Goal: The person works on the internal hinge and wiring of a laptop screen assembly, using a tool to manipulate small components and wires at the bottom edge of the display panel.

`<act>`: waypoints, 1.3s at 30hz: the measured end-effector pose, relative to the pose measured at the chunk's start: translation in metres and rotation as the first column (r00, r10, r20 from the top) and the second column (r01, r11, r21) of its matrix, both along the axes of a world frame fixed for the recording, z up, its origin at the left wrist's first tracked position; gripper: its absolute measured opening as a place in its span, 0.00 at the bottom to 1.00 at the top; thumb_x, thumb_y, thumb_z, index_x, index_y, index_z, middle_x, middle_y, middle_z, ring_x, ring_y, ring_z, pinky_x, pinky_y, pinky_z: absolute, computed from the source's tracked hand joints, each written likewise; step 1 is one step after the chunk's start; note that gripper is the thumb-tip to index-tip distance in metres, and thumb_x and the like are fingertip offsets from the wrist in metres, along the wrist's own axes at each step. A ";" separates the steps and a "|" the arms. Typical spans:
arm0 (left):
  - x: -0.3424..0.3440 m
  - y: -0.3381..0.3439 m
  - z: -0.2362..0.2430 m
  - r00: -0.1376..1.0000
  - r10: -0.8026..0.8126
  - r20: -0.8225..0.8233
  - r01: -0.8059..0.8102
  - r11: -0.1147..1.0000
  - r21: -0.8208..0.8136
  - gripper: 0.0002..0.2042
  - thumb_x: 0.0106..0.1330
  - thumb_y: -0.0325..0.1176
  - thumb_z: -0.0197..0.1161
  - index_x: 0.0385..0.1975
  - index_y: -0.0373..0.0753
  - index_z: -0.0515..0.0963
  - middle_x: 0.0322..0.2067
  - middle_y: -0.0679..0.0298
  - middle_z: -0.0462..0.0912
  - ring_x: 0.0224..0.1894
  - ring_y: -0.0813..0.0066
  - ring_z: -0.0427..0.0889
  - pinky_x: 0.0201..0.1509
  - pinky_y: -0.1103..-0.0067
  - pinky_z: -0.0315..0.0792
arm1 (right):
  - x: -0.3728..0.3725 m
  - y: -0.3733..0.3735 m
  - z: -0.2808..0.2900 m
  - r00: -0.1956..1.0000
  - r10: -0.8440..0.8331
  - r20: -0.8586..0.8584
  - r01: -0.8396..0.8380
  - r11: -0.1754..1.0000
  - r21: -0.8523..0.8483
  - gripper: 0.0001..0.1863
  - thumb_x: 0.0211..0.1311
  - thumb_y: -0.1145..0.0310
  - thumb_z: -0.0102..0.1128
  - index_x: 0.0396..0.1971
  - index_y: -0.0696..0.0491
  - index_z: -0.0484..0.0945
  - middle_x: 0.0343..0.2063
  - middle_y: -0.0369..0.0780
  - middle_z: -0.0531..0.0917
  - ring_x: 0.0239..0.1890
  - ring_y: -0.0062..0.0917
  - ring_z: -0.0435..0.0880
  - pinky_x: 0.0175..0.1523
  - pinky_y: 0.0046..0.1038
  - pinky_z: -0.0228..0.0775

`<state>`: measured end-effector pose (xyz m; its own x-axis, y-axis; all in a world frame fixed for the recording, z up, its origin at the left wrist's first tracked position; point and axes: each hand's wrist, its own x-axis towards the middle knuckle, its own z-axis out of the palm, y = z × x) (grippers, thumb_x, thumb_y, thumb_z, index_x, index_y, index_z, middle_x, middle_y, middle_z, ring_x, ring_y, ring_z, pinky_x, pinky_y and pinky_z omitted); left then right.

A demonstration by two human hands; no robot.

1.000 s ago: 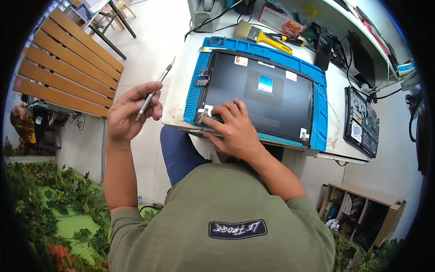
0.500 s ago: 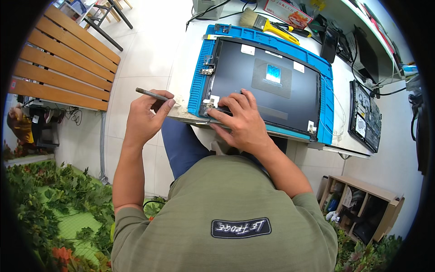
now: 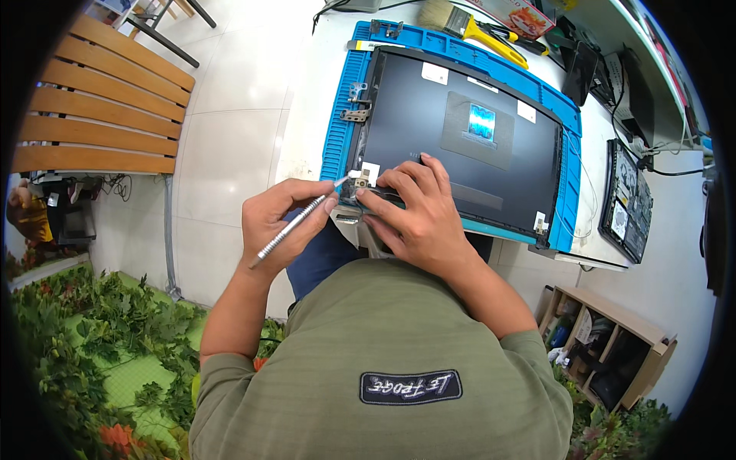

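Observation:
A laptop screen panel (image 3: 414, 115) in its lid lies face up on a blue ridged work mat (image 3: 337, 138). My left hand (image 3: 280, 222) grips a slim silver pen-shaped tool (image 3: 295, 226) with a ridged shaft. Its pale thin tip meets the metal hinge bracket (image 3: 360, 184) at the panel's near left corner, beside a white sticker (image 3: 369, 170). My right hand (image 3: 418, 207) holds that same corner: the index finger presses by the bracket, the thumb sits at the front edge, and the other fingers rest on the panel. Another metal hinge (image 3: 355, 113) sticks out at the left edge.
A yellow-handled brush (image 3: 494, 44) lies behind the mat. To the right, an opened laptop base (image 3: 627, 203) stands near the table edge, with a thin white cable (image 3: 586, 199) in between. A slatted wooden bench (image 3: 107, 100) is at the left, and a small shelf unit (image 3: 609, 337) at the lower right.
My left hand has moved right and turned the tool, bringing its tip to the corner bracket. My right hand keeps its place at the corner. The whole view has shifted slightly.

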<state>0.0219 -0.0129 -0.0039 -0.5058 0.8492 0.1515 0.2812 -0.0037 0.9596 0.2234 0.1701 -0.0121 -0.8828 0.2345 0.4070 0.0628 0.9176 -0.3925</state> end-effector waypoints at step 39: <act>0.028 0.025 0.016 0.851 0.073 -0.520 -0.097 0.995 -0.021 0.12 0.55 0.20 0.82 0.35 0.39 0.87 0.36 0.61 0.92 0.37 0.60 0.93 0.41 0.69 0.87 | -0.002 0.004 -0.001 1.000 -0.004 -0.011 0.003 0.997 -0.072 0.27 0.55 0.62 0.90 0.57 0.46 0.94 0.51 0.35 0.88 0.61 0.37 0.85 0.81 0.62 0.66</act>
<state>0.0495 0.0119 0.0119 -0.4351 0.8186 0.3749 0.7348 0.0821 0.6733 0.2212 0.1742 -0.0128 -0.8773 0.2667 0.3991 0.0614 0.8869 -0.4578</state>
